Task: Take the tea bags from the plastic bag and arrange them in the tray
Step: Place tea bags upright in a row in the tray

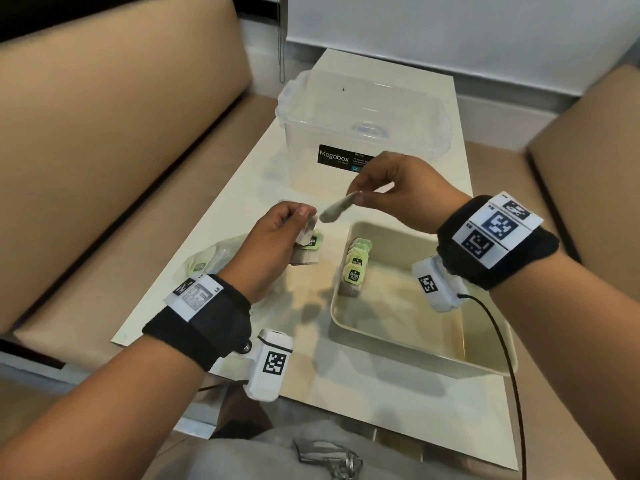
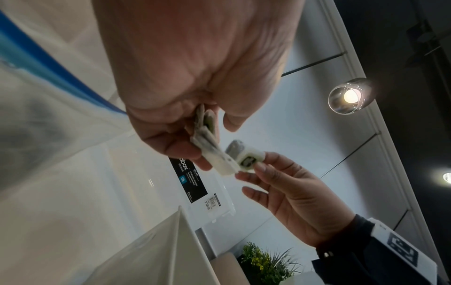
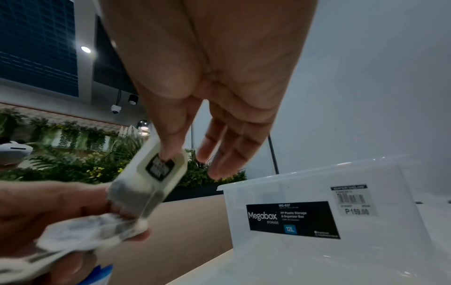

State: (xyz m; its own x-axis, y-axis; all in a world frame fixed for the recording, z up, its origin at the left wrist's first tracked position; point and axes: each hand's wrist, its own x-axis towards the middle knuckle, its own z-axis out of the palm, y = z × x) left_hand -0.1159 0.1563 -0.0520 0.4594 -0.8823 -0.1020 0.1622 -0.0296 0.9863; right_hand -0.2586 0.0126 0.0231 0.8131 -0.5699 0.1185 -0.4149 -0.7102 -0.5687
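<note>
My left hand (image 1: 287, 225) grips a small stack of tea bags (image 1: 306, 251) with green tags above the table, left of the tray; in the left wrist view the stack (image 2: 209, 142) fans out from its fingers. My right hand (image 1: 367, 192) pinches a single tea bag (image 1: 337, 211) by its tag end between thumb and forefinger, just right of the left hand; the right wrist view shows this tea bag (image 3: 151, 181) hanging. The cream tray (image 1: 485, 362) holds a short row of upright tea bags (image 1: 356, 265) at its left wall. The clear plastic bag (image 1: 211, 258) lies behind my left wrist.
A clear Megabox storage box (image 1: 360, 133) stands at the back of the white table (image 1: 311, 358), just beyond both hands. Tan bench cushions (image 1: 104, 168) flank the table left and right. A black cable (image 1: 509, 368) runs from my right wrist past the tray.
</note>
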